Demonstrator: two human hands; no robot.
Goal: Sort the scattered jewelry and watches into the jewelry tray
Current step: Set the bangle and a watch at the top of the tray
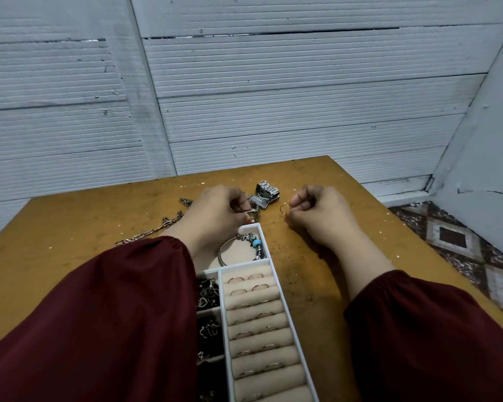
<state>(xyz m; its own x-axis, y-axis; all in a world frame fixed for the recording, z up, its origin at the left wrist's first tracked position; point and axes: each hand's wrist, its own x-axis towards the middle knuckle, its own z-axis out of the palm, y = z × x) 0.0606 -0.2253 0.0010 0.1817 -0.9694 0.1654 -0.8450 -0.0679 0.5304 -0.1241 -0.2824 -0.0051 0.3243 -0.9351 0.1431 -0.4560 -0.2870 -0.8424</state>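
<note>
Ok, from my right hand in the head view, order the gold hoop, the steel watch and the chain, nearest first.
1. The gold hoop, pinched in the right hand itself.
2. The steel watch, just left of that hand, farther back on the table.
3. The chain, far left, beyond the left hand, which grips a small gold item.

Left hand [218, 210], at 11 o'clock, pinched a small metal piece [251, 215]; right hand [323, 213], at 1 o'clock, pinched a thin hoop [283, 209].

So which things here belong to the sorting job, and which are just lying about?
Job: jewelry tray, charm bracelet, watch, chain, thin hoop in the right hand, gold piece in the left hand.
Not part of it: table, patterned floor, wall panels.
</note>
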